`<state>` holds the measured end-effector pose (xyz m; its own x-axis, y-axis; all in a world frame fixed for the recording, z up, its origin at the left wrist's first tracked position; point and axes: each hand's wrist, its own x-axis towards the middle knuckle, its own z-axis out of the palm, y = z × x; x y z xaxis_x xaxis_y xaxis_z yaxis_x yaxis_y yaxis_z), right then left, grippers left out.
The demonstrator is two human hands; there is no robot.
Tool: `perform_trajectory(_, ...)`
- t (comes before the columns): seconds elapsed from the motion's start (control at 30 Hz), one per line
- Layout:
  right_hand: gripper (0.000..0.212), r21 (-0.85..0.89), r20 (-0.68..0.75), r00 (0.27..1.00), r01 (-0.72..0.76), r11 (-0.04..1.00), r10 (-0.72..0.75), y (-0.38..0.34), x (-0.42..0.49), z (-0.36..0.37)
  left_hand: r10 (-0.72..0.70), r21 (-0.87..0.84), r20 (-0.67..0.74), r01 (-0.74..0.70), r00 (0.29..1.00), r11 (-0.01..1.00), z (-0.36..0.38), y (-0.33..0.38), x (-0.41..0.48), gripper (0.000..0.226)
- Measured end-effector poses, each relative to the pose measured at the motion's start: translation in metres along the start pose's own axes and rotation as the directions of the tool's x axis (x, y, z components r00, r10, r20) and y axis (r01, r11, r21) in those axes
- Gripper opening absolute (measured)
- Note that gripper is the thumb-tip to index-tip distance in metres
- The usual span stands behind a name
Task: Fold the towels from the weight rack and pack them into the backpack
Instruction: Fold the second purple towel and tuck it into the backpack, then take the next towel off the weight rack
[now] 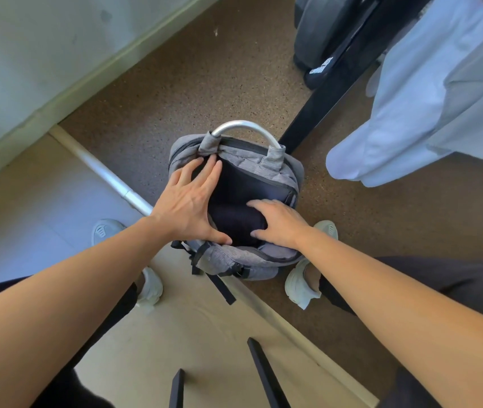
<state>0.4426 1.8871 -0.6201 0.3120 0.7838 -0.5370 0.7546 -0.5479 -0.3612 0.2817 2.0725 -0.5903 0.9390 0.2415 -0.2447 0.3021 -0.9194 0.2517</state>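
A grey backpack (278, 169) with a silver handle stands unzipped on the floor between my feet. A dark folded towel (234, 210) fills its mouth. My left hand (190, 201) lies flat with spread fingers on the left side of the opening, thumb along the near rim. My right hand (278, 223) presses down on the towel at the near right, fingers bent over it. A pale blue towel (422, 98) hangs at the upper right from the black rack (331, 92).
A grey towel (319, 28) hangs at the top beside the rack's black post. A silver bar (111, 178) lies on the floor to the left, by a wall. My pale shoes (302, 285) flank the bag. Black straps trail toward me.
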Motion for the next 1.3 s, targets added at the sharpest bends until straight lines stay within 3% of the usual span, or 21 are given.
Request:
perform_trajectory(0.17,0.046,0.121,-0.075,0.996,0.051,0.991,-0.042,-0.010,-0.033,-0.035,-0.024,-0.032,-0.018,0.023,1.000,0.999,-0.011,0.008,0.001,0.134)
perform_trajectory(0.37,0.028,0.356,-0.235,0.971,0.052,0.933,0.035,-0.012,-0.084,-0.102,-0.047,-0.168,-0.167,0.019,0.985,0.986,-0.029,0.032,0.006,0.042)
perform_trajectory(0.5,0.016,0.563,-0.425,0.883,0.084,0.822,0.201,0.004,-0.118,-0.140,-0.102,-0.295,-0.142,0.056,0.985,0.954,-0.054,0.063,0.011,0.014)
perform_trajectory(0.57,0.010,0.709,-0.489,0.796,0.125,0.694,0.357,0.014,-0.128,-0.152,-0.138,-0.367,-0.110,0.089,0.984,0.926,-0.069,0.085,0.017,0.009)
perform_trajectory(0.63,0.006,0.845,-0.483,0.653,0.172,0.507,0.583,0.022,-0.131,-0.159,-0.140,-0.406,-0.113,0.083,0.984,0.910,-0.082,0.110,0.028,0.010)
perform_trajectory(0.7,0.004,0.939,-0.336,0.520,0.254,0.233,0.785,0.027,-0.133,-0.164,-0.110,-0.460,-0.121,0.042,0.987,0.887,-0.097,0.137,0.040,0.010)
perform_trajectory(0.77,0.007,0.933,-0.125,0.451,0.356,-0.050,0.884,0.035,-0.137,-0.168,-0.063,-0.533,-0.110,-0.006,0.992,0.846,-0.114,0.168,0.055,0.011)
perform_trajectory(0.87,0.021,0.819,0.084,0.362,0.505,-0.271,0.929,0.062,-0.145,-0.182,-0.017,-0.604,-0.101,-0.048,0.995,0.796,-0.137,0.212,0.082,0.014)
perform_trajectory(0.93,0.054,0.728,0.155,0.390,0.577,-0.371,0.908,0.081,-0.155,-0.193,0.015,-0.610,-0.112,-0.081,0.994,0.788,-0.145,0.236,0.101,0.018)
perform_trajectory(0.97,0.060,0.699,0.162,0.434,0.584,-0.414,0.886,0.089,-0.160,-0.198,0.039,-0.585,-0.144,-0.117,0.989,0.803,-0.148,0.246,0.110,0.023)
perform_trajectory(1.03,0.051,0.693,0.120,0.547,0.551,-0.464,0.828,0.099,-0.165,-0.203,0.078,-0.497,-0.262,-0.204,0.962,0.844,-0.155,0.259,0.127,0.041)
perform_trajectory(1.13,0.043,0.679,0.080,0.656,0.515,-0.523,0.751,0.108,-0.164,-0.204,0.172,-0.260,-0.436,-0.307,0.883,0.916,-0.173,0.266,0.150,0.064)
perform_trajectory(1.2,0.037,0.695,0.044,0.683,0.503,-0.514,0.729,0.108,-0.166,-0.206,0.233,-0.145,-0.436,-0.323,0.869,0.935,-0.185,0.268,0.163,0.080)
perform_trajectory(1.3,0.025,0.724,-0.064,0.635,0.560,-0.402,0.770,0.105,-0.177,-0.214,0.202,-0.137,-0.318,-0.256,0.926,0.957,-0.195,0.269,0.177,0.094)
